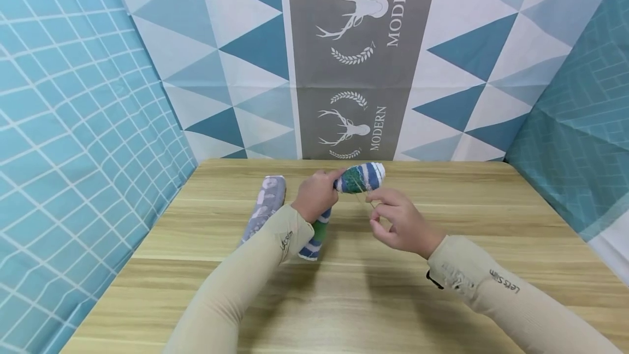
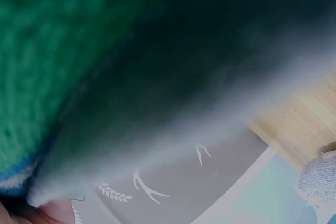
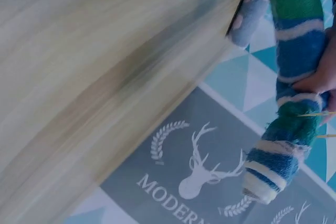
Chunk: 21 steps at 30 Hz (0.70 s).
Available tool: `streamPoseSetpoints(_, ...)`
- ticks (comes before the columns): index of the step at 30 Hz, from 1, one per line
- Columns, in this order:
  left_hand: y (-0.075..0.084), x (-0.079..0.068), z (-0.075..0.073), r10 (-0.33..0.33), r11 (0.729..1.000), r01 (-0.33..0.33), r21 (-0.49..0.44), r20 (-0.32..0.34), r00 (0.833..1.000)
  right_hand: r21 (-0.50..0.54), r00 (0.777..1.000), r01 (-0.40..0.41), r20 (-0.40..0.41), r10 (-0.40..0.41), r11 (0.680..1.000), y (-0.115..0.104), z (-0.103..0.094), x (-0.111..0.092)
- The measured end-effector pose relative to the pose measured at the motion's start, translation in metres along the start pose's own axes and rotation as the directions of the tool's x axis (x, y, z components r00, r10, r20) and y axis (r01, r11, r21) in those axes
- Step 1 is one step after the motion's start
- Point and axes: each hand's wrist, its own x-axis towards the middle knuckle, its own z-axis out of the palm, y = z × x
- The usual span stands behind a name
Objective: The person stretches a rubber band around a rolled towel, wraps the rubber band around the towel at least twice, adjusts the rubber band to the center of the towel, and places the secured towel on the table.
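Striped towel (image 3: 299, 51): looped terry cloth, matt and nubbly, its pile plainest on the green band
Gray patterned towel (image 1: 265, 204): cloth with a soft, matt face
Rubber band (image 3: 317, 114): thin, smooth, elastic-looking strands
Tabletop (image 1: 511, 206): wood or wood-grain laminate, smooth, with a faint sheen
Deer-print sheet (image 1: 334, 78): smooth and mostly matt, creased across; cloth or plastic, cannot tell
Grid-pattern sheet (image 1: 73, 86): thin, rippled, with a slight plastic-like sheen
Teal sheet (image 1: 585, 108): smooth, with fold creases
Sleeves (image 1: 245, 266): smooth, matt, stretchy-looking cloth with printed lettering
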Motion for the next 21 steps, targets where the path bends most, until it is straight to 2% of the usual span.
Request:
streamPoseSetpoints(3, 0.001, 0.001, -0.001, -0.001, 1.0, 0.001, 0.0, 0.014, 1.0, 0.113, 1.0, 0.015, 0.002, -0.015, 0.993, -0.004, -0.003, 0.0)
streamPoseSetpoints(5, 0.001, 0.001, -0.003, -0.003, 1.0, 0.003, -0.003, 0.019, 1.0, 0.159, 1.0, -0.022, 0.002, 0.022, 0.987, -0.006, -0.005, 0.0)
streamPoseSetpoints(7, 0.001, 0.0, -0.004, -0.002, 1.0, 0.002, -0.006, 0.02, 1.0, 0.16, 0.998, -0.061, -0.007, 0.063, 0.985, -0.008, -0.006, 0.001)
streamPoseSetpoints(10, 0.0, -0.001, -0.004, 0.006, 1.0, -0.005, -0.008, 0.013, 1.0, 0.052, 0.996, -0.083, -0.009, 0.084, 0.995, -0.01, -0.007, 0.001)
streamPoseSetpoints(13, -0.001, -0.002, -0.003, 0.003, 1.0, -0.003, -0.007, 0.003, 1.0, -0.125, 0.999, -0.051, -0.025, 0.048, 0.991, -0.012, -0.009, 0.002)
streamPoseSetpoints(16, -0.004, -0.003, -0.003, -0.008, 1.0, 0.008, -0.01, -0.012, 1.0, -0.248, 0.999, -0.035, -0.011, 0.034, 0.968, -0.015, -0.012, 0.003)
streamPoseSetpoints(19, -0.005, -0.005, -0.003, -0.005, 1.0, 0.005, 0.003, -0.034, 0.999, -0.341, 0.997, -0.055, 0.029, 0.069, 0.939, -0.02, -0.016, 0.004)
streamPoseSetpoints(21, -0.006, -0.006, -0.003, 0.004, 1.0, -0.003, 0.014, -0.039, 0.999, -0.421, 0.993, -0.062, 0.062, 0.098, 0.905, -0.025, -0.018, 0.006)
